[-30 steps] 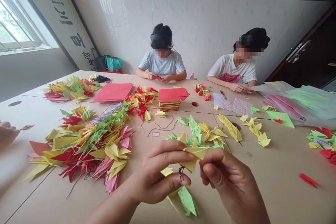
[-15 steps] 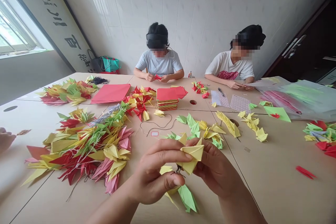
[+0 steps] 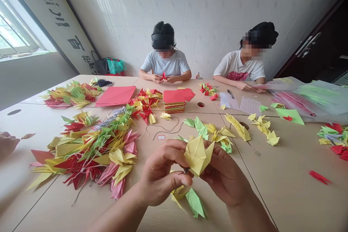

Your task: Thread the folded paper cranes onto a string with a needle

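At the lower middle, my left hand (image 3: pixel 163 174) and my right hand (image 3: pixel 227 174) hold a folded yellow paper piece (image 3: pixel 198 155) between them. My left fingers press its left side, with a dark cord end between thumb and fingers. The fingertips of my right hand are partly hidden behind the paper's right side. Below my hands lie a green folded piece (image 3: pixel 195 203) and yellow ones. Just beyond are green and yellow folded pieces (image 3: pixel 201 128) and a thin dark cord (image 3: pixel 165 130) on the table.
A large heap of coloured folded paper (image 3: pixel 92 148) covers the left. Red sheets (image 3: pixel 115 96) and a paper stack (image 3: pixel 174 101) lie farther back. Two people sit across the table (image 3: pixel 288 181). Another person's hand (image 3: pixel 8 144) shows at the left edge.
The yellow paper in my hands has turned and stands more upright, showing a broader face. The person at the right now has a hand by pinkish sheets.
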{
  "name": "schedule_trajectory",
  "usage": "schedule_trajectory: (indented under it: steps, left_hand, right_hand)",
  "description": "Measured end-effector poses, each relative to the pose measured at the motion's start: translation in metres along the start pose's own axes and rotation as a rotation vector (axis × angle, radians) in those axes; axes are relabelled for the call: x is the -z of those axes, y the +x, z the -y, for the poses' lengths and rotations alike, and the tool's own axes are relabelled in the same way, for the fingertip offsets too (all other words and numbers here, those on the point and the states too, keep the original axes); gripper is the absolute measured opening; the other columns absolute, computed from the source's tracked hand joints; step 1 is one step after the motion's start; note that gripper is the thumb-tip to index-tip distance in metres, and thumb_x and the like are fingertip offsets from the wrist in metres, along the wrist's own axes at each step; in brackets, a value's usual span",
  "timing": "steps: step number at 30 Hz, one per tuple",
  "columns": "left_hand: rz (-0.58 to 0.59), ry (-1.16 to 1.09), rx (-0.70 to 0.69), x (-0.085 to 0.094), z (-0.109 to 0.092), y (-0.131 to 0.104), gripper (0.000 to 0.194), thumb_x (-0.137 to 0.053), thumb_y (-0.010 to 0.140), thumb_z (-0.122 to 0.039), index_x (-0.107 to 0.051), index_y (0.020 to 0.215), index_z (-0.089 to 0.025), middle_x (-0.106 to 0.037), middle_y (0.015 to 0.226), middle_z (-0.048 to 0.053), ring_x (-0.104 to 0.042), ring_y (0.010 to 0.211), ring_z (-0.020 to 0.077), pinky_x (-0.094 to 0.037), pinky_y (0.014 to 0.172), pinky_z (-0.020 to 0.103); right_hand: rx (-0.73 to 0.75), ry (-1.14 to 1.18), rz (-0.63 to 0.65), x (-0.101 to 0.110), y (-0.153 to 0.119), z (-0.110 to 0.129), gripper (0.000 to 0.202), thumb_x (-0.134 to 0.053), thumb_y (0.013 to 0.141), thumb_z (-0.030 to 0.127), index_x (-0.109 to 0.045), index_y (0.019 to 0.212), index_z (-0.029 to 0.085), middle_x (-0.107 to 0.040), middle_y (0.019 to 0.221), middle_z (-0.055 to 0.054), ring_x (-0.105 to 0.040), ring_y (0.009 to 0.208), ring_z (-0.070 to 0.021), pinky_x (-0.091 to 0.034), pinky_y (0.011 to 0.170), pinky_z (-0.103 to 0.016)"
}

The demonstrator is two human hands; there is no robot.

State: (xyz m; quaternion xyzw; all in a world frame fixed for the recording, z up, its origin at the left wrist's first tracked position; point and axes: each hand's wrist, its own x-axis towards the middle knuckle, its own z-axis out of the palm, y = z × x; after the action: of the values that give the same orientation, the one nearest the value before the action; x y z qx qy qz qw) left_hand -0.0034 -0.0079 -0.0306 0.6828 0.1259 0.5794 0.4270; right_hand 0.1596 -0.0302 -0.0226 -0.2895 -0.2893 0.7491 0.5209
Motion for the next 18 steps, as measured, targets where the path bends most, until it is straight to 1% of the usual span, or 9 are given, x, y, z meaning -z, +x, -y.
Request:
schedule_trajectory:
  steps: [3, 6, 8, 11, 12, 18]
  left_hand:
    - [-0.025, 0.035, -0.01, -0.0004, 0.0003, -0.0018, 0.015, -0.068, 0.084, -0.032, -0.06, 0.089, -0.022, -0.063, 0.102, 0.005, -0.063, 0.093, 0.0173, -0.054, 0.078, 0.028]
    - [-0.033, 0.019, 0.002, -0.0007, 0.001, -0.0034, 0.01, -0.067, 0.085, -0.027, -0.059, 0.086, -0.022, -0.063, 0.106, 0.005, -0.065, 0.094, 0.0185, -0.054, 0.081, 0.032]
    - [-0.026, -0.024, 0.019, -0.0014, 0.0013, -0.0038, 0.008, -0.066, 0.085, -0.024, -0.059, 0.085, -0.021, -0.062, 0.108, 0.006, -0.066, 0.089, 0.0176, -0.056, 0.076, 0.032]
    - [-0.01, -0.103, 0.048, -0.0032, 0.001, -0.0031, 0.007, -0.065, 0.086, -0.023, -0.059, 0.084, -0.02, -0.059, 0.111, 0.006, -0.066, 0.073, 0.013, -0.056, 0.064, 0.027]
    - [-0.012, -0.122, 0.058, -0.0038, 0.0006, -0.0027, 0.008, -0.066, 0.085, -0.022, -0.059, 0.083, -0.019, -0.058, 0.111, 0.005, -0.066, 0.071, 0.012, -0.056, 0.063, 0.027]
    - [-0.012, -0.213, 0.11, -0.0047, -0.0023, -0.001, 0.005, -0.068, 0.083, -0.017, -0.063, 0.083, -0.019, -0.057, 0.107, 0.005, -0.065, 0.077, 0.0134, -0.054, 0.068, 0.026]
  right_hand:
    - [0.013, 0.031, 0.005, -0.0021, -0.0004, 0.0005, 0.019, -0.078, 0.073, 0.036, -0.069, 0.074, 0.019, -0.054, 0.058, 0.004, -0.043, 0.049, -0.0044, -0.032, 0.043, -0.013]
    - [0.031, 0.059, -0.006, -0.0037, -0.0012, 0.0011, 0.017, -0.078, 0.073, 0.035, -0.071, 0.075, 0.019, -0.055, 0.061, 0.003, -0.045, 0.05, -0.0042, -0.034, 0.043, -0.012]
    - [0.042, 0.075, -0.02, -0.0045, -0.0017, 0.0012, 0.016, -0.078, 0.073, 0.033, -0.07, 0.074, 0.02, -0.056, 0.063, 0.004, -0.046, 0.05, -0.0039, -0.036, 0.043, -0.012]
    - [0.057, 0.091, -0.041, -0.005, -0.002, 0.001, 0.015, -0.078, 0.074, 0.033, -0.07, 0.074, 0.02, -0.056, 0.062, 0.004, -0.047, 0.05, -0.0041, -0.036, 0.043, -0.012]
    - [0.063, 0.096, -0.049, -0.0051, -0.0019, 0.0009, 0.015, -0.078, 0.074, 0.033, -0.07, 0.074, 0.02, -0.056, 0.061, 0.004, -0.047, 0.05, -0.0043, -0.036, 0.042, -0.012]
    - [0.11, 0.124, -0.083, -0.0071, -0.0016, 0.0014, 0.015, -0.08, 0.071, 0.033, -0.07, 0.074, 0.021, -0.06, 0.062, 0.004, -0.05, 0.05, -0.0044, -0.037, 0.042, -0.012]
